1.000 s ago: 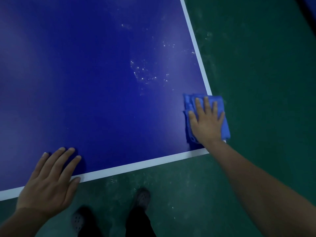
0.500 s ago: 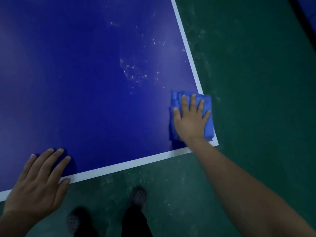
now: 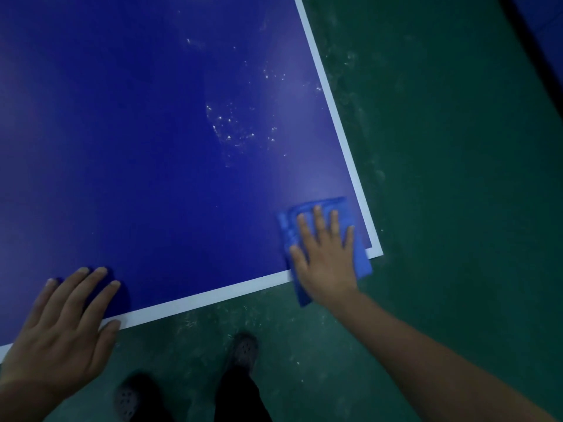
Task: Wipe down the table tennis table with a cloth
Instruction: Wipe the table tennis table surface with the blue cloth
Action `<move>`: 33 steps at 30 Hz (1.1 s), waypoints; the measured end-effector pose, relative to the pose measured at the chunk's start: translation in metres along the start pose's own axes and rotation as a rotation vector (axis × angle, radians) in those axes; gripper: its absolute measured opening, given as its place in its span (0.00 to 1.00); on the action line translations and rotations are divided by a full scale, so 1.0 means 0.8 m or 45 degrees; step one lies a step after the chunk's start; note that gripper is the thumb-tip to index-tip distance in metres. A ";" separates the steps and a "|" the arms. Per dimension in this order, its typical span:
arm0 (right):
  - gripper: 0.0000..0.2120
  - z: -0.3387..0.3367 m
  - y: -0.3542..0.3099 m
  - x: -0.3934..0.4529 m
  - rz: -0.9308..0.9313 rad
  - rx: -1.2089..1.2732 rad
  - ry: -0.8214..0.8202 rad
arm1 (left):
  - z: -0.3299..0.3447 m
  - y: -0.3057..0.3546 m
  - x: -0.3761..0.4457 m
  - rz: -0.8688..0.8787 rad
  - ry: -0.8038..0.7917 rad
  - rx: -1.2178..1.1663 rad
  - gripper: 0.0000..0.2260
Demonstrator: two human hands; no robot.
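Observation:
The blue table tennis table with white edge lines fills the upper left of the head view. A folded blue cloth lies at the table's near right corner and hangs a little over the front edge. My right hand presses flat on the cloth with straight, spread fingers. At the front edge further left, my left hand rests flat on the table, fingers straight. White specks and a smeared patch mark the surface beyond the cloth.
Dark green floor with pale scuffs surrounds the table on the right and front. My two dark shoes stand just below the front edge. A dark strip crosses the top right corner.
My right hand has slid the cloth toward me, from beside the right line down to the front edge, where it now overhangs. The left hand stays flat on the table.

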State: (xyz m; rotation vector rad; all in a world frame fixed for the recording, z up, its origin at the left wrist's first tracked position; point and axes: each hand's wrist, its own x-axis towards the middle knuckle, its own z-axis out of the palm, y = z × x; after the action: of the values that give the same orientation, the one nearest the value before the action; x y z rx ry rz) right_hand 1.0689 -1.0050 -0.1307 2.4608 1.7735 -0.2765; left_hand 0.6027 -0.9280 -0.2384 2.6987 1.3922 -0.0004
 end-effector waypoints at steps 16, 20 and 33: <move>0.31 -0.023 0.028 0.081 -0.194 -0.055 -0.048 | -0.003 0.001 0.001 0.005 0.113 0.040 0.36; 0.31 -0.043 0.047 0.185 -0.009 -0.014 0.018 | -0.012 0.011 0.006 0.034 0.156 0.011 0.35; 0.30 -0.008 0.046 0.018 0.423 0.070 -0.004 | -0.090 0.064 0.027 0.108 0.151 -0.067 0.28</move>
State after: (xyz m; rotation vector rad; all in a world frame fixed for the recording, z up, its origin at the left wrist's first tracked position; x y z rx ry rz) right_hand 1.1089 -1.0019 -0.1285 2.7338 1.3392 -0.3023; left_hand 0.6531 -0.9330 -0.1628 2.7520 1.2860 0.2031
